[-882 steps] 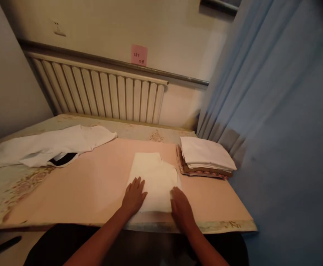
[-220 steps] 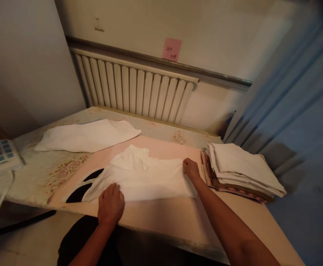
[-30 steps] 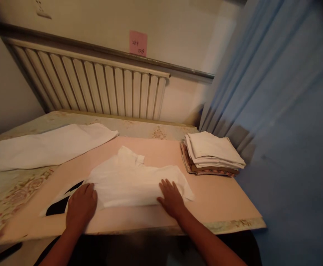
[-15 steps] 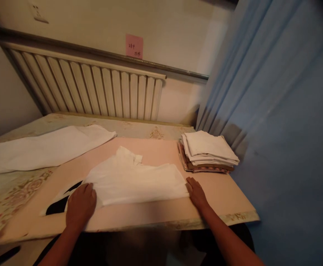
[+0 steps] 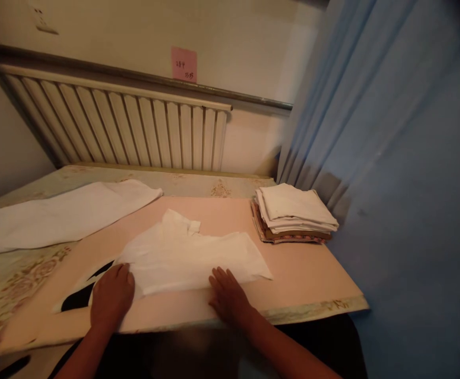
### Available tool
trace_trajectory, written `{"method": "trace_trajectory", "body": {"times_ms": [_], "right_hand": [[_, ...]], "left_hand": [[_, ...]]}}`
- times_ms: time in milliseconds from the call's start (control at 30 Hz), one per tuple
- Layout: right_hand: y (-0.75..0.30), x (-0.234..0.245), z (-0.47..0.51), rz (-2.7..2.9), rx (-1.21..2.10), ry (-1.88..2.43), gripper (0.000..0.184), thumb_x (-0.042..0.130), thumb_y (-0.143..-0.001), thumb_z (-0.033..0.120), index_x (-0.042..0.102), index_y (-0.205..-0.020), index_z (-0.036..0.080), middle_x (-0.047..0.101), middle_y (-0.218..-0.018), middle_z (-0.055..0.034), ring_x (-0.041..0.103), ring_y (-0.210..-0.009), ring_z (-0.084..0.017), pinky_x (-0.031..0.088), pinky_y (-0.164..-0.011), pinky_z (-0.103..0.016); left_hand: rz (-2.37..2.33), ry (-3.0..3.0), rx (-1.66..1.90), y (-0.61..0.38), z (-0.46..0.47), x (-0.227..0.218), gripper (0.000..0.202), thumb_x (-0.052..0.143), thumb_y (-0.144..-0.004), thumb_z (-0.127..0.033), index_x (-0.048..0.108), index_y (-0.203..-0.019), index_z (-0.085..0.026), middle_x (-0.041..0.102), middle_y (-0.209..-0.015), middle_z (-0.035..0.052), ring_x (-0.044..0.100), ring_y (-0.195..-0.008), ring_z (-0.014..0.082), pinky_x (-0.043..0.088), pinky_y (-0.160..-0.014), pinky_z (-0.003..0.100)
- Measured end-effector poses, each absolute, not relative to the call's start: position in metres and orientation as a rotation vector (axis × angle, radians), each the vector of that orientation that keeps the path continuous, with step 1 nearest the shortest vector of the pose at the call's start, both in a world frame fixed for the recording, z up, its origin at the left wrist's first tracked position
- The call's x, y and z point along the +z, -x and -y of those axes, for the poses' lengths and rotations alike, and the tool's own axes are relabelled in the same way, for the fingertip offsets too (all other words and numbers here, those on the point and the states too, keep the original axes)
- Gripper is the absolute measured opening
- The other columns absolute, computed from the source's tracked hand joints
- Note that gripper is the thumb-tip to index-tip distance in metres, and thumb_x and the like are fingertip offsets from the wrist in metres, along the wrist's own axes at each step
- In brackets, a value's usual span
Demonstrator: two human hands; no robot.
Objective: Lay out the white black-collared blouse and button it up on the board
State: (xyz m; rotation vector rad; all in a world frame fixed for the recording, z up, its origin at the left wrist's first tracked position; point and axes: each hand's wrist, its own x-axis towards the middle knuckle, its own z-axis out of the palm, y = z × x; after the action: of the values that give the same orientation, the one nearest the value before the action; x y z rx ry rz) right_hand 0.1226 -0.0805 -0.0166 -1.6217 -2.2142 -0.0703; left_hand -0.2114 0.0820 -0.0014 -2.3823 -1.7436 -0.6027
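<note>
A white shirt (image 5: pixel 186 258) lies folded lengthwise on the pink board, its collar corner pointing away from me. My left hand (image 5: pixel 113 295) is closed at the shirt's left side, with the fingers curled down on the cloth and the fingertips partly hidden. Beside it, a white area with a black patch (image 5: pixel 75 300) shows to the left. My right hand (image 5: pixel 230 297) rests on the near edge of the shirt, fingers stretched out and holding nothing. The shirt's right corner lies loose on the board.
A stack of folded cloths (image 5: pixel 296 213) sits at the right of the pink board (image 5: pixel 304 273). Another white garment (image 5: pixel 64 213) lies at the left on the flowered tablecloth (image 5: pixel 36 273). A radiator (image 5: pixel 135 129) stands behind the table; a blue curtain (image 5: pixel 391 184) hangs at the right.
My right hand has left the shirt's right end and slid leftward to the middle of its near edge. My left hand stays at the left side. The view has shifted slightly.
</note>
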Motion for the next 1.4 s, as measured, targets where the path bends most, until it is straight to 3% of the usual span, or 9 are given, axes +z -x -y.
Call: {"method": "trace_trajectory", "body": {"times_ms": [133,333,533,667,867,1233,1400], "right_hand": [[-0.128,-0.015,0.082,2.214,0.034,1.683,0.065,0.061,-0.088,0.043,0.042,-0.142,0.011,0.039,-0.15,-0.017,0.027,-0.143,-0.03,0.022,-0.118,-0.054],[-0.153,-0.002,0.086,2.18,0.042,1.773,0.059,0.059,-0.09,0.038,0.044,-0.141,0.013,0.041,-0.15,-0.0146,0.029,-0.143,-0.029,0.023,-0.118,-0.053],[-0.185,-0.011,0.098,2.077,-0.085,1.842,0.05,0.056,-0.09,0.025,0.048,-0.138,0.014,0.046,-0.146,-0.0147,0.034,-0.14,-0.029,0.028,-0.115,-0.055],[-0.218,-0.024,0.118,1.974,-0.232,1.8,0.043,0.049,-0.093,0.024,0.051,-0.135,0.017,0.054,-0.139,-0.0137,0.041,-0.136,-0.027,0.032,-0.113,-0.056],[-0.246,-0.039,0.136,1.732,-0.335,1.81,0.032,0.046,-0.095,0.03,0.064,-0.118,0.018,0.065,-0.124,-0.014,0.057,-0.12,-0.027,0.043,-0.105,-0.053],[-0.245,-0.047,0.135,1.693,-0.37,1.784,0.035,0.047,-0.094,0.035,0.064,-0.116,0.015,0.066,-0.12,-0.0143,0.059,-0.115,-0.028,0.046,-0.101,-0.049],[-0.246,-0.05,0.134,1.689,-0.371,1.768,0.034,0.046,-0.094,0.036,0.064,-0.115,0.017,0.067,-0.119,-0.0134,0.06,-0.114,-0.028,0.047,-0.1,-0.05]], "left_hand": [[1.678,2.29,-0.497,0.212,-0.084,-0.002,0.043,0.034,-0.089,-0.028,0.056,-0.122,-0.012,0.057,-0.128,0.0178,0.049,-0.121,0.03,0.038,-0.1,0.046],[1.658,2.292,-0.528,0.21,-0.082,0.001,0.044,0.034,-0.089,-0.028,0.057,-0.121,-0.01,0.058,-0.125,0.0188,0.051,-0.118,0.0317,0.039,-0.099,0.047],[1.654,2.278,-0.495,0.211,-0.082,-0.002,0.043,0.032,-0.09,-0.029,0.057,-0.121,-0.01,0.058,-0.125,0.0187,0.05,-0.119,0.0313,0.039,-0.099,0.046],[1.69,2.272,-0.492,0.211,-0.081,-0.003,0.041,0.034,-0.09,-0.028,0.056,-0.121,-0.012,0.058,-0.126,0.0167,0.049,-0.121,0.0298,0.037,-0.101,0.044],[1.746,2.307,-0.647,0.211,-0.079,0.0,0.039,0.036,-0.09,-0.027,0.06,-0.117,-0.013,0.06,-0.122,0.0159,0.052,-0.117,0.028,0.038,-0.103,0.044],[1.961,2.111,-1.156,0.227,-0.059,-0.005,0.039,0.031,-0.092,-0.026,0.06,-0.113,-0.011,0.062,-0.119,0.0163,0.052,-0.117,0.0277,0.039,-0.105,0.048],[1.911,2.12,-1.216,0.221,-0.033,-0.009,0.037,0.035,-0.09,-0.024,0.059,-0.117,-0.017,0.062,-0.12,0.0136,0.051,-0.12,0.0275,0.039,-0.105,0.051]]}}
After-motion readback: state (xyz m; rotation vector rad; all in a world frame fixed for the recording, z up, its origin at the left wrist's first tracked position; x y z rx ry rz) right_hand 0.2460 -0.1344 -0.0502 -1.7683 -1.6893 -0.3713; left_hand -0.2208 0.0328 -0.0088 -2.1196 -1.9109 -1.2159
